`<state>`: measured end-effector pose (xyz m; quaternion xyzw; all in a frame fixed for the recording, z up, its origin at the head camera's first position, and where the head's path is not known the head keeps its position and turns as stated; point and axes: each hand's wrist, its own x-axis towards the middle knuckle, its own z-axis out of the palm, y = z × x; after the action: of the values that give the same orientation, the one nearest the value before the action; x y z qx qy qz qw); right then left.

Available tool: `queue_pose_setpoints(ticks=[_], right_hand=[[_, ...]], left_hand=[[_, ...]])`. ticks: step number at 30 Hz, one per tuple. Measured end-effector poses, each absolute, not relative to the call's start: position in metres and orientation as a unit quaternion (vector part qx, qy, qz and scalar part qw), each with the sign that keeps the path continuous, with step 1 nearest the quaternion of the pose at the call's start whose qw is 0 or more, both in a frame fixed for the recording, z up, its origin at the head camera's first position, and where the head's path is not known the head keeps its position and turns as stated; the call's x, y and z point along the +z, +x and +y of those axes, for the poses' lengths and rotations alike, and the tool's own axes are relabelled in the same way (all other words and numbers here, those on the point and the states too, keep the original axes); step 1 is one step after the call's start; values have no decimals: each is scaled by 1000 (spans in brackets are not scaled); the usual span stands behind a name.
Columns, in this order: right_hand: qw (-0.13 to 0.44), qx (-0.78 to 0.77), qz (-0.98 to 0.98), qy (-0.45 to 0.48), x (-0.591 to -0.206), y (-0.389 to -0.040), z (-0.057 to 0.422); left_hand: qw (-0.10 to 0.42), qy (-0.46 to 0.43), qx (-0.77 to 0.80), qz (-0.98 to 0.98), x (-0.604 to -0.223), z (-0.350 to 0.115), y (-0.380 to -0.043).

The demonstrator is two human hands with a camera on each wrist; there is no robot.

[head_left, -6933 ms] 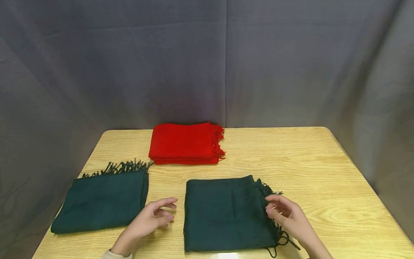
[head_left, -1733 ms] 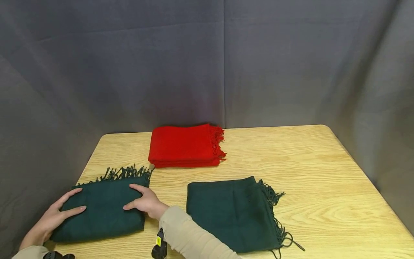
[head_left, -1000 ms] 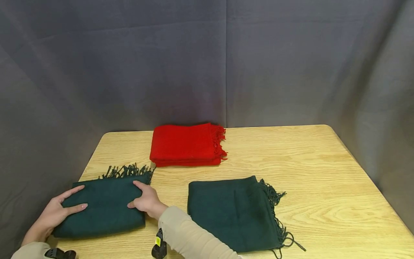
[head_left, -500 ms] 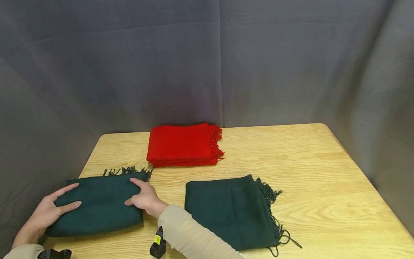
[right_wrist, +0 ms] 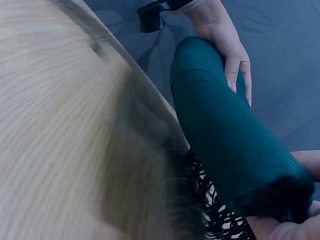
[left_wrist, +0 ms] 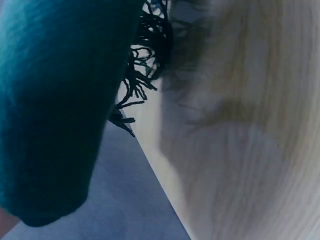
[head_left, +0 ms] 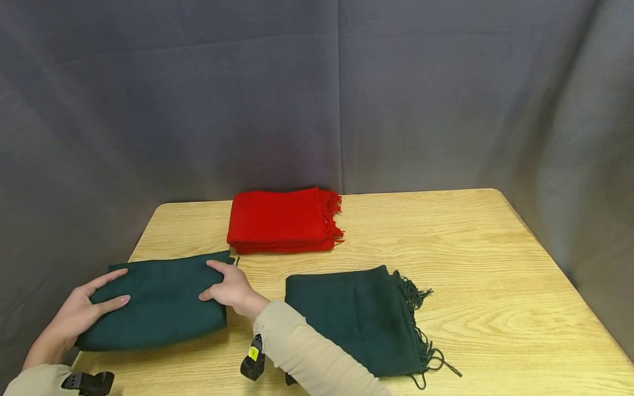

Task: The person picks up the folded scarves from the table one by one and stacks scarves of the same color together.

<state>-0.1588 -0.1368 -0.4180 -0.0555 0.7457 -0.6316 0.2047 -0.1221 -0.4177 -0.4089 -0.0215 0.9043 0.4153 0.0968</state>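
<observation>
Both hands hold a folded dark green scarf (head_left: 160, 300) at the left of the table, one at each end. My left hand (head_left: 79, 313) grips its left end, thumb and a finger spread on top and the other fingers hidden beneath. My right hand (head_left: 233, 286) holds the right end the same way, its thumb and index on the upper face. In the right wrist view the scarf (right_wrist: 225, 135) hangs above the tabletop, its thick fold rounded, with dark fringe (right_wrist: 227, 215) dangling below. The left wrist view shows the scarf's rounded edge (left_wrist: 55, 110) over a shadow on the wood.
A second folded dark green scarf (head_left: 342, 313) lies at the middle front, fringe to the right, partly behind the right sleeve (head_left: 317, 352). A folded red scarf (head_left: 277, 220) lies at the back. Grey curtains (head_left: 421, 99) surround the wooden table (head_left: 505, 275).
Both hands have gone from beside the middle green scarf to the left one and grip its ends. That scarf has risen off the table, its fringe now mostly hidden in the head view.
</observation>
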Motion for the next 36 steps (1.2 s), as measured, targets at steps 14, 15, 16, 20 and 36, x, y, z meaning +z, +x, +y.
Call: queue_pose_setpoints(ticks=[14, 15, 16, 20, 36], right_hand=[[187, -630, 750, -81, -399, -167, -117], [186, -629, 751, -81, -397, -167, -116], [186, -630, 750, -81, -396, -168, -115], [184, -634, 746, -88, -393, -168, -110], [183, -624, 753, -100, -373, -181, -87]], left_hand=[[42, 9, 370, 928, -388, -404, -127], [41, 10, 371, 928, -388, -403, -127], [39, 12, 374, 927, -387, -402, -127], [30, 11, 382, 924, -384, -398, -127], [-26, 26, 407, 913, -371, -378, -128]])
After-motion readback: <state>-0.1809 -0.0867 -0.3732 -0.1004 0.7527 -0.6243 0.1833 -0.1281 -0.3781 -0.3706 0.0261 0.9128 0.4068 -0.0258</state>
